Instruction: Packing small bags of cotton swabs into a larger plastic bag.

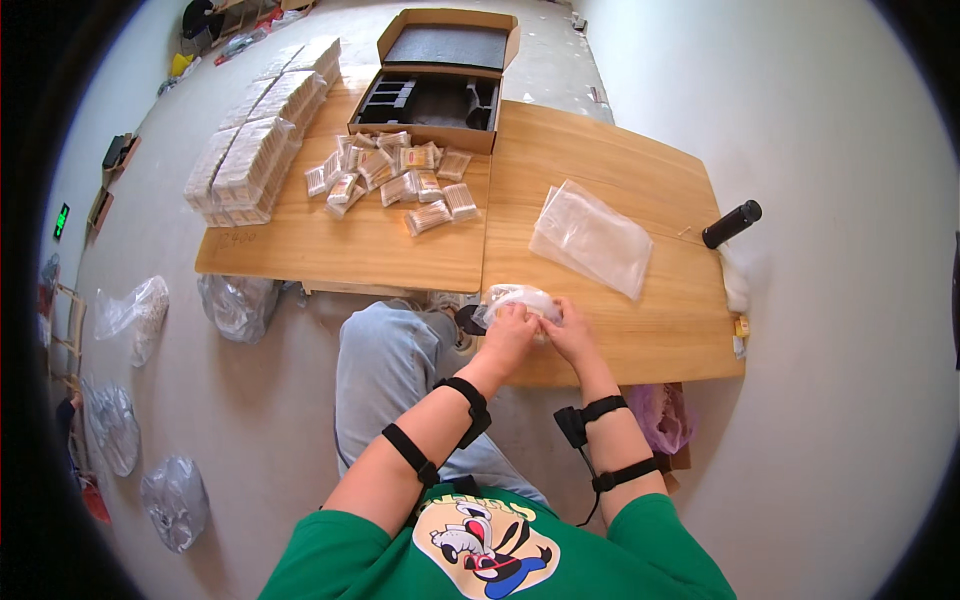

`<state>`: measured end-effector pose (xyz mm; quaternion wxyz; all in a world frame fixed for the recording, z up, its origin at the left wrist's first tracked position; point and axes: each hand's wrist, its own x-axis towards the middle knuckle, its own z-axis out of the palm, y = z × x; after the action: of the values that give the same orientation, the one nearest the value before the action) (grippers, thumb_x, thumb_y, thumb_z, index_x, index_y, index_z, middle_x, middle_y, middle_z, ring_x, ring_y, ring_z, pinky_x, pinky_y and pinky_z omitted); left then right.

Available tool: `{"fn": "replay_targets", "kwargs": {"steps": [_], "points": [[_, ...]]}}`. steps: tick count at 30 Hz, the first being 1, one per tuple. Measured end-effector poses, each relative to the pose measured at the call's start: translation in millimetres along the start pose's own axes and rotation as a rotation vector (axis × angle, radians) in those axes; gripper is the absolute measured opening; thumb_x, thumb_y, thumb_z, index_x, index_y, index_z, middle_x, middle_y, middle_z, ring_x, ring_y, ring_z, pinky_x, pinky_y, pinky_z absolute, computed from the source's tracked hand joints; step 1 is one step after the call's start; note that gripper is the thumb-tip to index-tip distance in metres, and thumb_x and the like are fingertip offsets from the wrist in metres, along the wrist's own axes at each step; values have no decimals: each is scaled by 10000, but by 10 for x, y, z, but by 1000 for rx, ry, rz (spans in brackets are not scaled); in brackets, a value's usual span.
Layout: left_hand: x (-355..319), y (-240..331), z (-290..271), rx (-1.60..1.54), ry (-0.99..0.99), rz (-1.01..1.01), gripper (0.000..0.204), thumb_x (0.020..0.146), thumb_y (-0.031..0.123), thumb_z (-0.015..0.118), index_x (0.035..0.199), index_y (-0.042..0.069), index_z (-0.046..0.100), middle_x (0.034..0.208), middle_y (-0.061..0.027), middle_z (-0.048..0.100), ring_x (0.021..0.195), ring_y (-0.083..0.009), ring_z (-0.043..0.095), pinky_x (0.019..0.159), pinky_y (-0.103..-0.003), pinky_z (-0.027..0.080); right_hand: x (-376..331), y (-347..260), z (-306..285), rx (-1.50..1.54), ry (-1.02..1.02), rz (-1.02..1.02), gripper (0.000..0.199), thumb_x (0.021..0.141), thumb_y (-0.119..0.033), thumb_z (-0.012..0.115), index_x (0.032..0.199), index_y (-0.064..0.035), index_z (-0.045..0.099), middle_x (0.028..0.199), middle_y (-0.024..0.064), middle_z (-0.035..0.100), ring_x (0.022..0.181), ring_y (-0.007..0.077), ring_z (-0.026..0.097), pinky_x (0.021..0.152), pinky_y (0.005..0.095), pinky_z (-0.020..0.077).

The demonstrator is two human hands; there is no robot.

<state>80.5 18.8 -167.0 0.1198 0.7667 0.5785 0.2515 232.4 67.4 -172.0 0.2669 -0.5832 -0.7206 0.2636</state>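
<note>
Close together at the near edge of the table, my left hand (pixel 508 332) and my right hand (pixel 568 334) both have their fingers closed on a clear plastic bag (pixel 512 294). The bag is bunched up and looks whitish; my fingers hide much of it, and I cannot make out what is inside. Beyond my hands lie flat clear plastic bags (pixel 598 238), stacked loosely. To the left of these, a loose heap of small clear packs of cotton swabs (pixel 398 178) spreads over the wood.
Bundles of wrapped packs (pixel 255 150) are stacked along the table's left side. An open cardboard box (pixel 425 105) with black foam stands behind the heap. A black cylinder (pixel 732 224) lies at the right edge by the wall. Filled plastic bags (pixel 175 500) sit on the floor.
</note>
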Motion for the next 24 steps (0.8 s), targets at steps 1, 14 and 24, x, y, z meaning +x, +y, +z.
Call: {"fn": "replay_targets", "kwargs": {"steps": [1, 14, 24], "points": [[14, -9, 7, 50, -26, 3, 256, 759, 148, 644, 1007, 98, 602, 1026, -141, 545, 989, -324, 554, 761, -412, 504, 12, 16, 8, 3, 1, -2, 354, 757, -185, 694, 1055, -53, 556, 845, 143, 609, 782, 279, 603, 711, 377, 482], [361, 54, 265, -37, -177, -87, 200, 795, 143, 558, 938, 30, 639, 948, -122, 602, 916, -304, 603, 728, -432, 508, -77, -100, 91, 91, 128, 146, 197, 843, -189, 605, 949, -33, 549, 760, 147, 626, 695, 286, 621, 635, 384, 478], [924, -1796, -533, 265, 329, -206, 288, 774, 28, 539, 1058, 64, 576, 938, -162, 586, 892, -353, 565, 782, -415, 484, -44, 189, 169, 863, 4, 425, 87, 868, -121, 631, 888, -72, 561, 721, -16, 590, 506, 19, 462, 419, 158, 353]]}}
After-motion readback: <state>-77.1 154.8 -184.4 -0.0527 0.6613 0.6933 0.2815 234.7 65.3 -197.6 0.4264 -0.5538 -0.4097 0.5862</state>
